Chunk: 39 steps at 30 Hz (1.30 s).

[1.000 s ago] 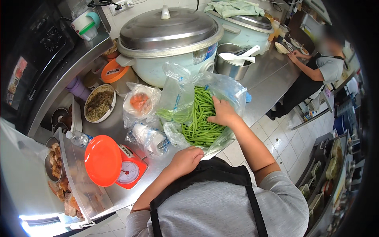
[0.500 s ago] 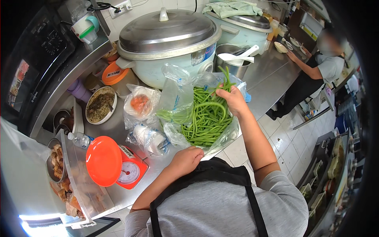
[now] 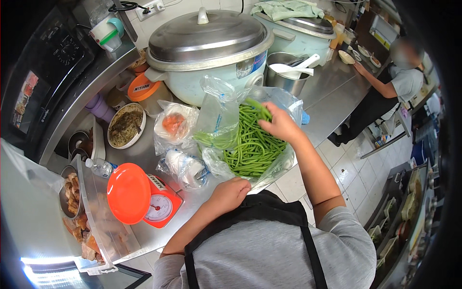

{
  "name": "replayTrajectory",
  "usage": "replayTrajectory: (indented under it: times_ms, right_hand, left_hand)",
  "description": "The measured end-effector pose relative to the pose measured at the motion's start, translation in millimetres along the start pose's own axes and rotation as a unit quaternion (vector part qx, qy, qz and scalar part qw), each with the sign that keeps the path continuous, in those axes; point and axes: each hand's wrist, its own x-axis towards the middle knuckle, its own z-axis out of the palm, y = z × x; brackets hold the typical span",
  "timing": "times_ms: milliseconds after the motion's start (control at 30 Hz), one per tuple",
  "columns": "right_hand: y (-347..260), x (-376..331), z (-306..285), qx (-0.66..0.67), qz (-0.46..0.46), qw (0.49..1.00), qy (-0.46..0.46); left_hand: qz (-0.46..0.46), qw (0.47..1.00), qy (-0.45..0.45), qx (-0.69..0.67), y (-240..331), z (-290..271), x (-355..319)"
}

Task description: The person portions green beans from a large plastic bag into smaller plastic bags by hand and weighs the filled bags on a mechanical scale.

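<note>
Mid-frame, the right hand [image 3: 281, 124] grasps a few green beans [image 3: 255, 154] — the left hand [image 3: 232, 192] pinching the plastic bag [image 3: 284, 98] — and handling looks only partly done, most beans remaining heaped inside.

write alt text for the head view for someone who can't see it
A person's right hand holds green beans over an open clear plastic bag of them, while the left hand grips the bag's near edge. An orange-red scale stands to the left on the metal counter; a lidded cooker stands behind.
</note>
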Motion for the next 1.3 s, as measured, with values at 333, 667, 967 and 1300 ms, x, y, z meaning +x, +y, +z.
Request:
replayTrajectory:
  times_ms: [333, 667, 967, 1300]
  right_hand:
    - [9.4, -22.3, 33.6, -0.153, 0.099, 0.979, -0.097]
    - [29.0, -10.7, 5.0, 0.229, 0.198, 0.953, 0.034]
    - [54.6, -8.0, 52.9, 0.186, 0.039, 0.971, 0.144]
    - [22.8, -9.1, 23.1, 0.255, 0.069, 0.962, 0.064]
  left_hand:
    - [-0.004, 1.0, -0.013, 0.005, 2.7, -3.6, 3.2]
    - [-0.073, 0.984, 0.138, -0.08, 5.4, -121.8, 43.2]
    - [-0.216, 0.936, 0.276, -0.041, 13.6, -177.9, 136.4]
    - [-0.148, 0.953, 0.257, -0.055, 16.8, -176.0, 142.4]
